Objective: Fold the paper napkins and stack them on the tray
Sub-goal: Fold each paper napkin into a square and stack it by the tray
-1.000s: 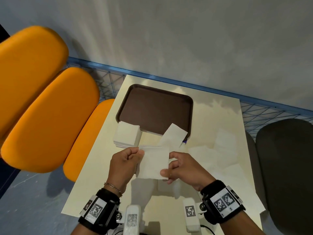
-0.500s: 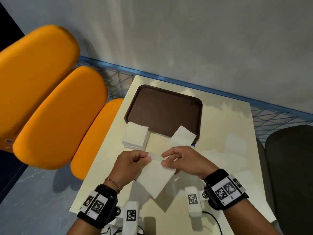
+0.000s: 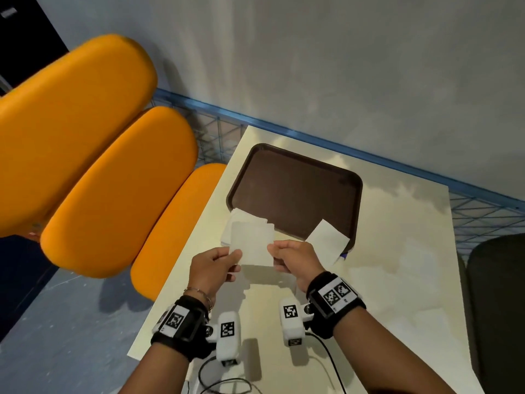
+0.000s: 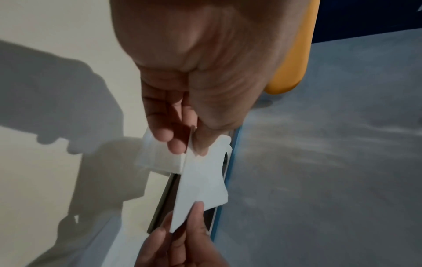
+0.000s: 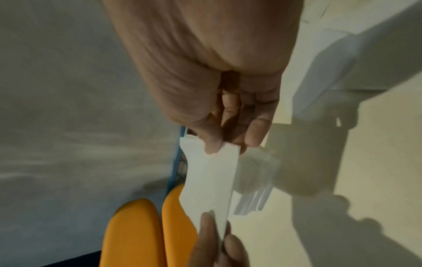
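Cream-coloured table stands against a grey wall, with orange seat cushions to its left and a dark chair to its right. Both hands hold one paper napkin in the air above the table's near half: the left hand pinches its lower left corner between thumb and fingers, the right hand pinches its right edge. Half a second ago the napkin hung as a tilted diamond below the hands; now it is raised, squared up and flat between them, covering part of the napkin stack. That stack sits on the table, touching the near left corner of the brown tray. Another napkin lies across the tray's near right rim. The view has also shifted right since then.
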